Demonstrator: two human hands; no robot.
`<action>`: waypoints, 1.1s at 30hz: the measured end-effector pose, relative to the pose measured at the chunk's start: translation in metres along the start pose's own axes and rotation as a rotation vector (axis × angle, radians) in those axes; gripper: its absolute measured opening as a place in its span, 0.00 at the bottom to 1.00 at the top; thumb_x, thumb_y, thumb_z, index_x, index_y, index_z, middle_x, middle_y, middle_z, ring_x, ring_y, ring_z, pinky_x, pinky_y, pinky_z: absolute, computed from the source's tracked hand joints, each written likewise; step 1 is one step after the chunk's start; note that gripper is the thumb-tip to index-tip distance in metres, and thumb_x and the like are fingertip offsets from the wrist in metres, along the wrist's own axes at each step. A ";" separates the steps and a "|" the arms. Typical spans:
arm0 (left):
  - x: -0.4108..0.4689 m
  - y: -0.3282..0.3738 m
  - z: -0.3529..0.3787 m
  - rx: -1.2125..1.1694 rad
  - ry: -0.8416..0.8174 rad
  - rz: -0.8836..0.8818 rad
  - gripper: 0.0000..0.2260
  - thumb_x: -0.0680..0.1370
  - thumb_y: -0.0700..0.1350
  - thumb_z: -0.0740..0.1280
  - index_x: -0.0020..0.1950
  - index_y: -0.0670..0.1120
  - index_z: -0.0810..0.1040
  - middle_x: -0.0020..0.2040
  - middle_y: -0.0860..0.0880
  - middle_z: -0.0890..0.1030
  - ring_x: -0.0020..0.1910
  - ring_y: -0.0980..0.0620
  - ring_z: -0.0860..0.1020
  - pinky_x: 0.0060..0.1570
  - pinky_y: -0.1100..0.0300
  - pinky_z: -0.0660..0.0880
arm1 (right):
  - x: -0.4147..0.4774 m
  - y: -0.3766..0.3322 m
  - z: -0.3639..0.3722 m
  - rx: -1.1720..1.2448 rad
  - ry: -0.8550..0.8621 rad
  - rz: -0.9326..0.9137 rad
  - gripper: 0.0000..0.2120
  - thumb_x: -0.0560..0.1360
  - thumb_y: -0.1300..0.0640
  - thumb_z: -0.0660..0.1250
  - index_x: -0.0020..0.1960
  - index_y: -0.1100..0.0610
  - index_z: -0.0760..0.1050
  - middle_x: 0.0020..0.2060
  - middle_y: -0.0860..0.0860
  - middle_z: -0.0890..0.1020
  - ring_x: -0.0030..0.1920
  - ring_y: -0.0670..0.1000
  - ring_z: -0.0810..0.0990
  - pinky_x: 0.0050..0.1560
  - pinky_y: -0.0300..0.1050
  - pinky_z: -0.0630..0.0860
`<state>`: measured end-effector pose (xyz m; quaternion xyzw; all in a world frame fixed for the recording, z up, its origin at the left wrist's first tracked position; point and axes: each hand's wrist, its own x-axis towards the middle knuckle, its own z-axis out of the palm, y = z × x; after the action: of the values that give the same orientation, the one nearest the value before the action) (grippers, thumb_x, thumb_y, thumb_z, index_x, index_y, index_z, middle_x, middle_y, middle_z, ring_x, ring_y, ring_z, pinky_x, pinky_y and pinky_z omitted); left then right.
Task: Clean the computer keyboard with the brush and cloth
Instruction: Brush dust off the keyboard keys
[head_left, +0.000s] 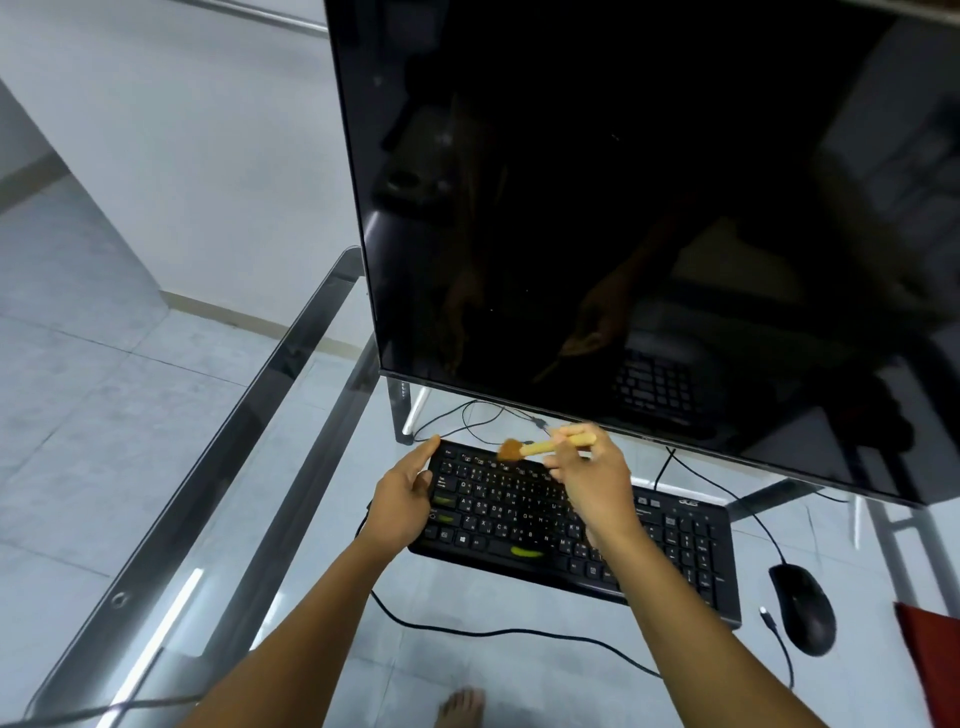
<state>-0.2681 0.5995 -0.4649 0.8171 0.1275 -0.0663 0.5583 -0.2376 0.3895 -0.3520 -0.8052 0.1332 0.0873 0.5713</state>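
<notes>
A black keyboard (670, 551) lies on the glass table in front of the monitor. My left hand (408, 493) grips the keyboard's left end, thumb at the far corner. My right hand (592, 483) pinches a small brush with a pale wooden handle (556, 445). Its brown bristles (510, 450) hover at the top key row near the left end. My right hand and forearm hide part of the keyboard's middle. A red cloth (932, 660) lies at the right edge of the table, partly cut off.
A large dark monitor (623, 208) stands just behind the keyboard. A black mouse (804, 608) sits to the right, with cables (493, 631) running across the glass table (218, 519). Through the glass a tiled floor and a bare foot (462, 706) show.
</notes>
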 end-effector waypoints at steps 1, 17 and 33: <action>0.000 0.001 -0.001 -0.001 -0.002 -0.002 0.24 0.81 0.33 0.56 0.73 0.54 0.68 0.67 0.48 0.75 0.64 0.48 0.76 0.63 0.50 0.75 | -0.004 -0.001 -0.002 0.001 -0.094 0.030 0.04 0.80 0.58 0.64 0.49 0.55 0.77 0.36 0.48 0.85 0.42 0.50 0.84 0.48 0.46 0.81; -0.002 0.008 -0.002 -0.028 0.003 -0.032 0.22 0.82 0.33 0.56 0.73 0.52 0.69 0.68 0.48 0.75 0.63 0.49 0.75 0.60 0.58 0.75 | -0.056 0.027 0.017 -0.282 -0.165 -0.457 0.06 0.79 0.56 0.64 0.44 0.53 0.70 0.38 0.47 0.81 0.39 0.45 0.81 0.41 0.42 0.78; -0.002 0.015 -0.010 -0.120 -0.036 -0.061 0.21 0.81 0.33 0.57 0.71 0.50 0.71 0.68 0.47 0.75 0.67 0.49 0.73 0.66 0.51 0.71 | -0.045 0.023 0.032 -0.322 -0.288 -0.357 0.06 0.79 0.57 0.65 0.43 0.56 0.72 0.34 0.49 0.82 0.35 0.46 0.82 0.39 0.46 0.80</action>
<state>-0.2661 0.6030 -0.4470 0.7767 0.1462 -0.0900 0.6061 -0.2872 0.4174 -0.3697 -0.8755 -0.1092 0.1189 0.4554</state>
